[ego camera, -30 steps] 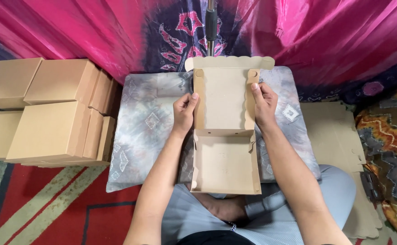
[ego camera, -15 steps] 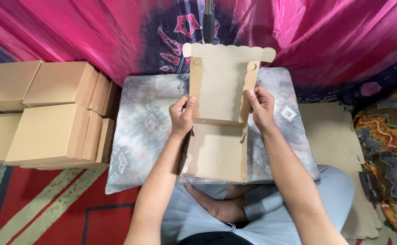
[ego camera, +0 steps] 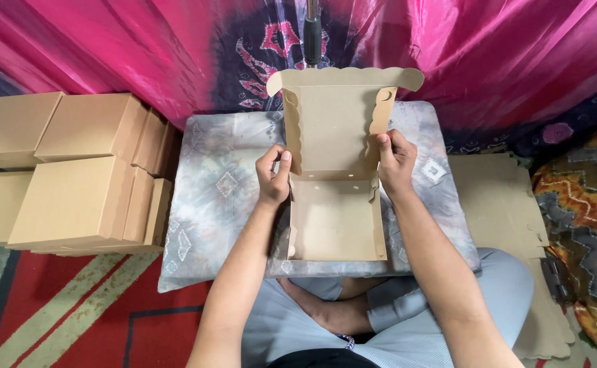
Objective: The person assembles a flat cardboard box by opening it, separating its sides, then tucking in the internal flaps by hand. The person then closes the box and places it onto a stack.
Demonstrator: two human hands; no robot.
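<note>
A brown cardboard box (ego camera: 332,218) stands half folded on a grey patterned cushion (ego camera: 216,191) in front of me. Its lid panel (ego camera: 339,116) with scalloped side flaps is raised towards the far side. My left hand (ego camera: 274,176) pinches the box's left side flap near the hinge line. My right hand (ego camera: 395,162) grips the right side flap at the same height. The box tray is open towards me and holds nothing.
Several finished brown boxes (ego camera: 73,177) are stacked at the left on a red striped rug (ego camera: 73,320). Flat unfolded cardboard blanks (ego camera: 510,211) lie at the right of the cushion. Pink and purple cloth (ego camera: 503,54) hangs behind, with a dark pole (ego camera: 312,27).
The box was lifted and tilted, then set back on the cushion. Its side walls are now folded up and the lid stands more upright. Both hands shifted slightly along the flaps.
</note>
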